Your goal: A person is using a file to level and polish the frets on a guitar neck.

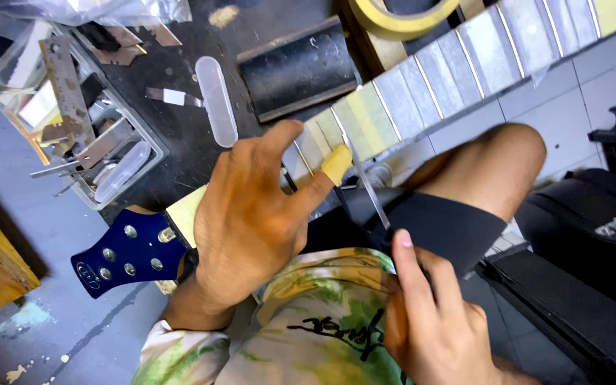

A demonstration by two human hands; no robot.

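Note:
A guitar neck [465,68] with taped frets runs from the upper right down to a dark blue headstock [126,253] at lower left. My left hand [251,214] grips the neck near the headstock, one fingertip wrapped in yellow tape [337,164]. My right hand [429,314] holds a thin metal file [371,192] by its lower end, its tip lying on the taped frets beside the left fingers. The neck under my left palm is hidden.
A clear plastic tray [80,114] with metal rulers and tools stands at upper left. A black block [301,68] props the neck. A masking tape roll [401,18] lies at the top. My bare knee [500,164] and a black case [593,228] are at right.

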